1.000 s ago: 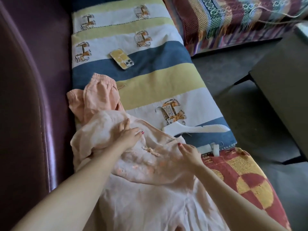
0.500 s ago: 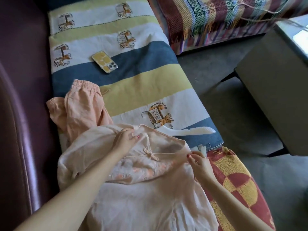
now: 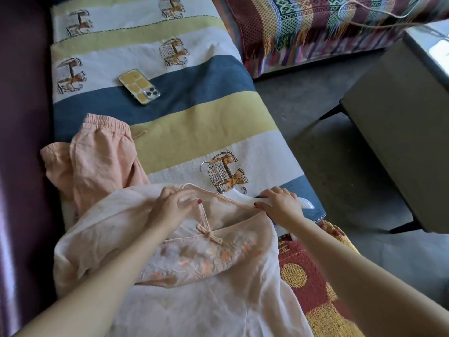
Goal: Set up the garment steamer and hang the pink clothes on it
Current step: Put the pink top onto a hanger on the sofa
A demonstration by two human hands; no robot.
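A pale pink embroidered top (image 3: 194,268) lies spread on the sofa in front of me. My left hand (image 3: 170,207) pinches its neckline near the left shoulder. My right hand (image 3: 279,203) grips the right side of the collar together with the white plastic hanger (image 3: 305,203), whose metal hook (image 3: 211,175) sticks out above the neckline. Most of the hanger is under the cloth and my hand. Pink trousers (image 3: 102,161) lie crumpled to the left of the top. No garment steamer is in view.
A phone in a yellow case (image 3: 139,86) lies on the striped sofa cover (image 3: 206,113). A dark purple sofa back (image 3: 21,117) runs along the left. A dark low table (image 3: 398,132) stands on the grey floor at right; a patterned blanket (image 3: 315,27) is beyond.
My right hand moved up from the top's right edge to the collar and took hold of the hanger. The neckline now lies over the hanger. My left hand shifted along the neckline.
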